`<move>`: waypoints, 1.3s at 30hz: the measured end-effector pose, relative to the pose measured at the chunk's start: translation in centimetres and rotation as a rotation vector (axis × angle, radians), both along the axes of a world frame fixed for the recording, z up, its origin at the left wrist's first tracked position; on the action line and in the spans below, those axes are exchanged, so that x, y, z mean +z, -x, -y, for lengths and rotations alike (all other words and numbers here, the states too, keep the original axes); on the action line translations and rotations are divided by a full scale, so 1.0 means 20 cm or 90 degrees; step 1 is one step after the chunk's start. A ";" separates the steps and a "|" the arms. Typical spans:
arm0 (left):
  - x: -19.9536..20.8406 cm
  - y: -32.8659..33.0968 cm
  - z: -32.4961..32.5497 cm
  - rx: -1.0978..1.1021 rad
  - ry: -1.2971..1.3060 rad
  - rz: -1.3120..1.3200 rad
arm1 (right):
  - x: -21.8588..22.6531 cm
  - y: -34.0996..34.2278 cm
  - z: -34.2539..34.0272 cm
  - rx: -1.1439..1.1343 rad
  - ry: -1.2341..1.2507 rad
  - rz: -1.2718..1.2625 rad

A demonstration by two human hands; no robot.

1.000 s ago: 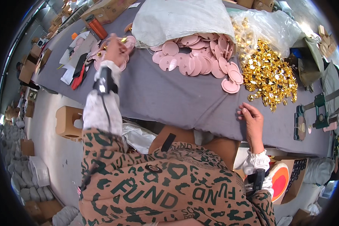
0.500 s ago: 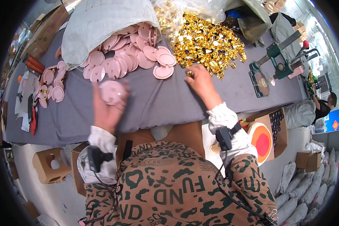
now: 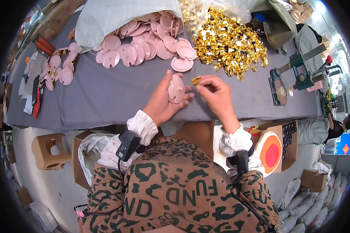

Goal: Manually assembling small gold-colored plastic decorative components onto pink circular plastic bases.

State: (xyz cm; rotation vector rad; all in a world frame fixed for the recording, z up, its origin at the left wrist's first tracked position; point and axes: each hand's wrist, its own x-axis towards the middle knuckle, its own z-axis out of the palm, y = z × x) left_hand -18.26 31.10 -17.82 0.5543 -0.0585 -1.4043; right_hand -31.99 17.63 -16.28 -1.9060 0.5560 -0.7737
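My left hand (image 3: 162,100) holds a pink notched disc (image 3: 176,90) tilted up, its face with a small central nub turned toward my right hand. Between thumb and forefinger, my right hand (image 3: 218,96) pinches a small shiny gold piece (image 3: 196,80), just right of the disc and apart from it. Beyond my hands, many similar pink discs (image 3: 137,52) spill from a white woven sack (image 3: 105,23). To their right lies a large heap of gold pieces (image 3: 229,44) mixed with some black ones.
A green hand press (image 3: 299,70) with a red-tipped lever stands at the right. Pink discs with gold pieces (image 3: 60,72) lie at the left, near a red-brown cylinder (image 3: 43,44) and a red-and-black tool (image 3: 35,97). A grey cloth (image 3: 116,97) covers the table. Another person (image 3: 336,126) is at far right.
My left hand has brought the pink disc rightward to the middle. My right hand has come away from the gold heap, toward me, with a gold piece. The head view has shifted.
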 end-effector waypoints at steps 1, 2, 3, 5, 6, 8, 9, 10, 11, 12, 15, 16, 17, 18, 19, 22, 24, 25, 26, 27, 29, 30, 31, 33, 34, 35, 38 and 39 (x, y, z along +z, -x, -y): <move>0.00 0.01 0.00 0.006 0.004 0.016 | 0.01 -0.01 -0.05 0.060 0.030 0.053; 0.00 0.02 0.01 0.007 0.011 0.033 | 0.00 -0.01 -0.07 0.058 0.028 0.052; 0.01 0.03 0.02 0.006 0.009 0.031 | 0.00 -0.01 -0.09 0.069 0.066 0.043; 0.03 0.05 0.02 0.023 -0.010 0.047 | -0.02 -0.02 -0.10 0.084 0.102 0.033; 0.03 0.05 0.01 0.028 -0.012 0.046 | -0.02 -0.02 -0.09 0.078 0.154 0.063; 0.04 0.06 0.00 0.037 -0.029 0.069 | -0.03 -0.02 -0.11 0.074 0.203 0.092; 0.04 0.08 0.00 0.039 -0.031 0.068 | -0.03 -0.01 -0.13 0.064 0.199 0.081; 0.04 0.10 -0.01 0.055 -0.059 0.123 | -0.03 0.00 -0.15 0.053 0.194 0.069; 0.04 0.11 -0.02 0.071 -0.086 0.179 | -0.04 0.01 -0.16 0.056 0.193 0.069; 0.03 0.13 -0.02 0.073 -0.088 0.178 | -0.04 0.02 -0.18 0.039 0.178 0.050; 0.00 0.16 -0.05 0.105 -0.094 0.278 | -0.07 0.03 -0.22 0.021 0.134 0.041; -0.01 0.15 -0.06 0.093 -0.080 0.239 | -0.08 0.03 -0.23 0.017 0.106 0.049; 0.00 0.15 -0.07 0.081 -0.065 0.198 | -0.08 0.03 -0.23 0.019 0.105 0.048; 0.00 0.13 -0.08 0.083 -0.066 0.196 | -0.08 0.03 -0.22 0.044 0.079 0.061; 0.02 0.11 -0.10 0.041 -0.048 0.122 | -0.08 0.03 -0.22 0.070 0.052 0.075; 0.05 0.10 -0.11 0.000 -0.046 0.056 | -0.05 0.03 -0.19 0.126 0.314 0.102; 0.05 0.11 -0.11 0.004 -0.064 0.067 | -0.06 0.02 -0.19 0.136 0.363 0.111; 0.04 0.13 -0.10 0.023 -0.092 0.126 | -0.06 0.02 -0.19 0.140 0.413 0.122; 0.03 0.14 -0.10 0.042 -0.120 0.186 | -0.06 0.03 -0.20 0.147 0.413 0.122; 0.04 0.15 -0.10 0.048 -0.121 0.183 | -0.07 0.04 -0.22 0.107 0.267 0.093; 0.05 0.17 -0.10 0.055 -0.091 0.260 | -0.08 0.06 -0.26 0.069 0.121 0.060; 0.04 0.17 -0.11 0.057 -0.091 0.258 | -0.09 0.06 -0.27 0.064 0.019 0.067; 0.04 0.16 -0.12 0.052 -0.075 0.217 | -0.10 0.07 -0.27 0.057 -0.084 0.074; 0.02 0.15 -0.12 0.046 -0.059 0.173 | -0.12 0.07 -0.26 0.066 -0.007 0.071; 0.02 0.14 -0.12 0.035 -0.073 0.193 | -0.12 0.07 -0.25 0.076 0.069 0.070; 0.02 0.14 -0.12 0.026 -0.087 0.212 | -0.12 0.07 -0.26 0.076 0.069 0.068; 0.05 0.17 -0.13 0.090 -0.138 0.557 | -0.12 0.06 -0.29 0.045 0.078 0.051; 0.02 0.16 -0.14 0.091 -0.139 0.556 | -0.09 0.05 -0.31 0.038 0.011 0.017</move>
